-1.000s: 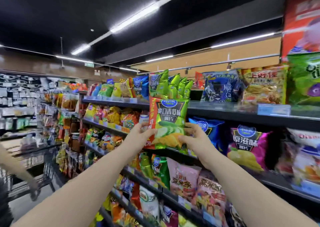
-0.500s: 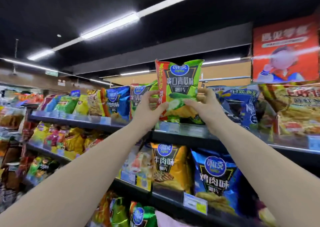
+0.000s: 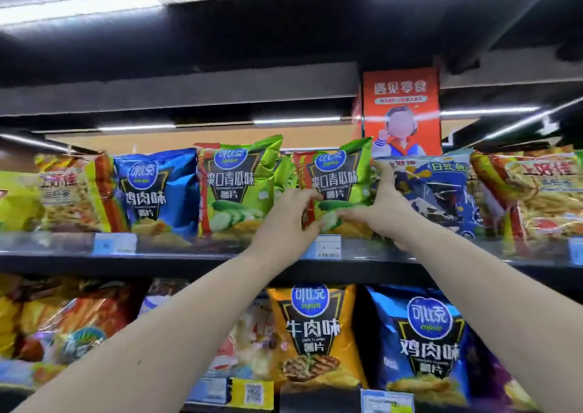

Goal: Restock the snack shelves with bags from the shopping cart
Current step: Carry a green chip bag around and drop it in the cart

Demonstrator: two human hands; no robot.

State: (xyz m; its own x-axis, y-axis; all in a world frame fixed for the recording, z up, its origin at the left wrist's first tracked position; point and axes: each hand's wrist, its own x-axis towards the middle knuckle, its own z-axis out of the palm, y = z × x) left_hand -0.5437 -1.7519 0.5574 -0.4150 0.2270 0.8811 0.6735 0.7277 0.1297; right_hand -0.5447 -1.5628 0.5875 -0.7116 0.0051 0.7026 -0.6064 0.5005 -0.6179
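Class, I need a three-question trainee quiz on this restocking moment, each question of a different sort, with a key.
1. True or false: only the right hand grips the green bag.
2. What stands directly left of that bag? A a second green bag; B an orange bag; C a purple bag.
3. Fill the gap: of the two in view, the green bag is at the ___ shelf.
Key: 1 false, the left hand grips it too; 2 A; 3 upper.

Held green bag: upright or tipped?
Upright. The green bag shows logo on top, base at the shelf; left hand and right hand grip it.
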